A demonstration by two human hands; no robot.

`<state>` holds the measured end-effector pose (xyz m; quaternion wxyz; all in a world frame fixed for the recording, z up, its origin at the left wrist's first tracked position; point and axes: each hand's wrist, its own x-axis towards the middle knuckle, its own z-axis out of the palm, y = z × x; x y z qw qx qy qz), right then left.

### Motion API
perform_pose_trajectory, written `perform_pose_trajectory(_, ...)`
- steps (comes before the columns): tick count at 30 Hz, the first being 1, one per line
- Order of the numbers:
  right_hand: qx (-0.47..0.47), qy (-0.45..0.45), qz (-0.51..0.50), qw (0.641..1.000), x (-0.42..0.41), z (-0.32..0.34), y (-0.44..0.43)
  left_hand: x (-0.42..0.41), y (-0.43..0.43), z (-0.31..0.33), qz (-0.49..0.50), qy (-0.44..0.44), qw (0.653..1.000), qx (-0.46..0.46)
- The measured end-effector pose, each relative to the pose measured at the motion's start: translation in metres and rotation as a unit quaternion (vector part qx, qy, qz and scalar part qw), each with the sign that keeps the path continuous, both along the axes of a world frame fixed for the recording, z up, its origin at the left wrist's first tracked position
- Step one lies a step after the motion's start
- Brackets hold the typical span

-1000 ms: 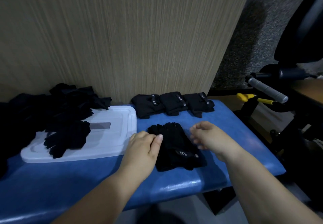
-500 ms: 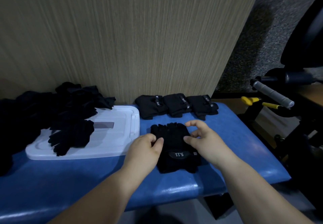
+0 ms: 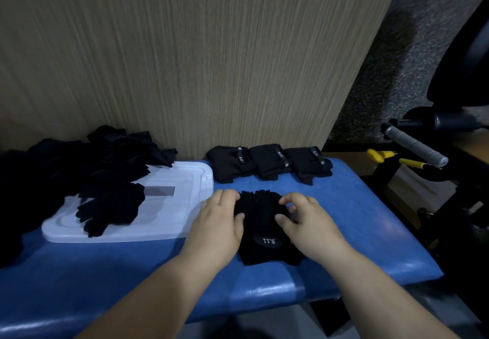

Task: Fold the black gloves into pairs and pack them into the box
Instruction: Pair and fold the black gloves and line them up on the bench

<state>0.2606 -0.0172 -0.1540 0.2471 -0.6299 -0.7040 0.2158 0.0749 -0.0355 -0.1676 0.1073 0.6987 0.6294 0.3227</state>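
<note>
A black glove pair with a "5.11" label lies on the blue padded bench in front of me. My left hand grips its left side, fingers curled over the finger end and thumb on top. My right hand pinches its right side with thumb and curled fingers. Three folded glove bundles sit in a row at the back against the wooden panel. A pile of loose black gloves lies at the left, partly on a white plastic lid.
A wood-grain panel rises right behind the bench. To the right, off the bench edge, stands dark exercise equipment with a grey handlebar grip and yellow handles. No box body is in view.
Both hands have closed in on the glove pair and now bunch its finger end towards me; a second ago the right hand hovered beside it and the left rested at its edge.
</note>
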Motion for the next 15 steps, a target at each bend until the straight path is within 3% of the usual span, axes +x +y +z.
perform_pose_trajectory(5,0.068,-0.05,0.079,0.993,0.0,0.001,0.001,0.004,-0.005,0.002,-0.119,0.021,0.992,-0.024)
perform_pose_trajectory(9,-0.017,-0.076,0.165,0.983,-0.002,-0.008,-0.001,0.004,-0.003,-0.006,-0.174,0.087,0.974,-0.113)
perform_pose_trajectory(15,-0.095,-0.136,0.18,0.97,-0.002,-0.01,-0.003,-0.002,-0.004,-0.013,-0.185,0.154,0.958,-0.153)
